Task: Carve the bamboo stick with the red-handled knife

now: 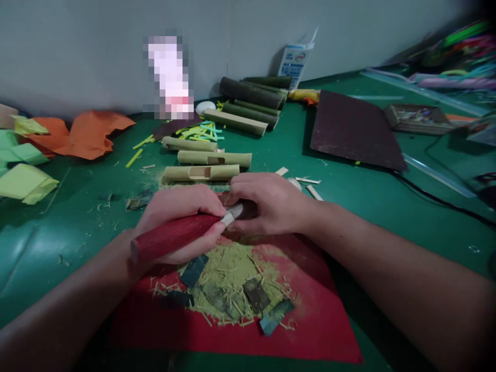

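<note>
My left hand point(182, 212) is wrapped round the red handle point(174, 237) of a tool with a short metal part point(232, 214) at its right end. My right hand point(267, 201) is closed round a dark piece point(248, 208) at the metal end, mostly hidden by the fingers; it looks like bamboo. Both hands meet above a red sheet point(310, 330). Pale green sawdust point(228, 258), thin shavings and several dark flat chips point(256, 294) lie on the sheet. Just beyond the hands, a bamboo tube point(222, 172) with a rectangular opening lies sideways.
Behind are more bamboo tubes point(251, 93), yellow paper strips point(197, 133) and a drink carton point(296, 62). Orange paper point(93, 134) lies left; a dark board point(352, 129) and a black cable point(437, 199) lie right on the green table point(93, 222).
</note>
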Available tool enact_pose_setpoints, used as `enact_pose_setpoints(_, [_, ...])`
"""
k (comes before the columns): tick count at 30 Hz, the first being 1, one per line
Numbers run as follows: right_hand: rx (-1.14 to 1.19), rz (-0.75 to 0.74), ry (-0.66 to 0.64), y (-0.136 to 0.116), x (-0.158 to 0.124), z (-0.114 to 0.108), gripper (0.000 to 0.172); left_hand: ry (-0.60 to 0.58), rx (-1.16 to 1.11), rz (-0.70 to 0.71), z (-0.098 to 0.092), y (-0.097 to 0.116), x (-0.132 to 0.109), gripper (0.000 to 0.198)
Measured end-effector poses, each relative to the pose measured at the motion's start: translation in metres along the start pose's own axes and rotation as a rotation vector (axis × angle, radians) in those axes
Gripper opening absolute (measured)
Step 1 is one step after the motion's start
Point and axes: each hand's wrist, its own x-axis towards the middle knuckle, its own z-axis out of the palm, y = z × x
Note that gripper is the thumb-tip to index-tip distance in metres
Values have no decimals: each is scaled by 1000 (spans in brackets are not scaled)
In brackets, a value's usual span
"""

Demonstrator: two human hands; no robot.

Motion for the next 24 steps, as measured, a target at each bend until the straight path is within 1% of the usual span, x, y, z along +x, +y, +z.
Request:
enact_pose_setpoints(3, [23, 14, -16, 1, 0, -1, 27, 3, -5, -20, -1, -1, -1, 14])
enact_pose_setpoints(7, [28, 24, -20, 2, -1, -2, 30, 36, 41, 4, -4, 0, -1, 18])
enact_pose_setpoints(13, [32, 32, -16, 2, -3, -1, 28, 110, 117, -18, -4, 4, -6, 11])
enact_pose_setpoints(15, [30, 25, -8, 2, -4, -1, 28, 176, 176, -62, -1, 6, -8, 6])
enact_pose_setpoints(17, [27, 18, 1, 2, -4, -2, 27, 264, 211, -114, 1, 9, -9, 7])
enact_pose_setpoints(18, [26, 15, 2, 2, -4, -2, 26, 261, 219, -118, 1, 10, -9, 9])
enact_pose_setpoints(21, [26, 4, 2, 2, -4, -1, 25, 159, 227, -68, -3, 10, -6, 7])
enact_pose_setpoints(24, [12, -7, 10, 2, -3, 0, 26, 105, 182, -51, -8, 7, -5, 9])
